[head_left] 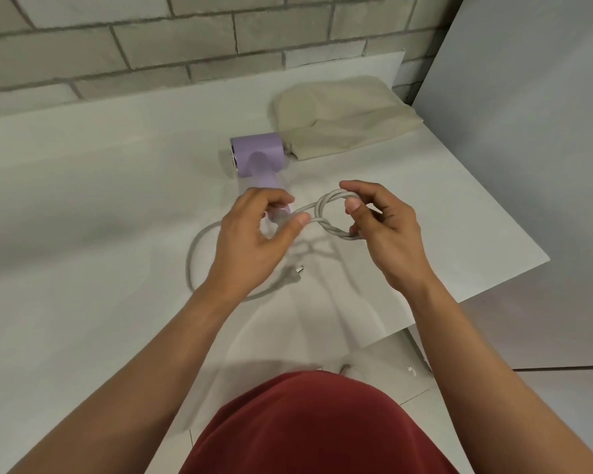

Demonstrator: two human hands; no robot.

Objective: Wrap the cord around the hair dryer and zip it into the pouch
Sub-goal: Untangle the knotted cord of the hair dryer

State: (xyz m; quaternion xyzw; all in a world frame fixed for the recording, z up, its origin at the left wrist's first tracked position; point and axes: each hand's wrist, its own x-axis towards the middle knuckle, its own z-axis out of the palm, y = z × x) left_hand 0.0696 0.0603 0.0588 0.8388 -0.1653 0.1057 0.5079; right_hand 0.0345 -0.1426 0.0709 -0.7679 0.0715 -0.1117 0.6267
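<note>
1. The lilac hair dryer (256,153) is laid on the white bench (83,165), with its handle pointed toward the person.
2. The beige pouch (343,118) is laid just beside the dryer's head, on its right.
3. A small coil of the grey cord (332,229) is gripped in the curled fingers of the right hand (387,234).
4. The cord beside the coil is pinched by the left hand (250,241).
5. A loose loop and the plug (298,268) are seen on the bench below.

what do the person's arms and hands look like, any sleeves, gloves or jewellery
The left forearm and right forearm are bare as far as the frame shows, with no sleeves in view. The left hand and right hand wear no gloves, rings or watch that I can see. A dark red garment covers the torso.
</note>
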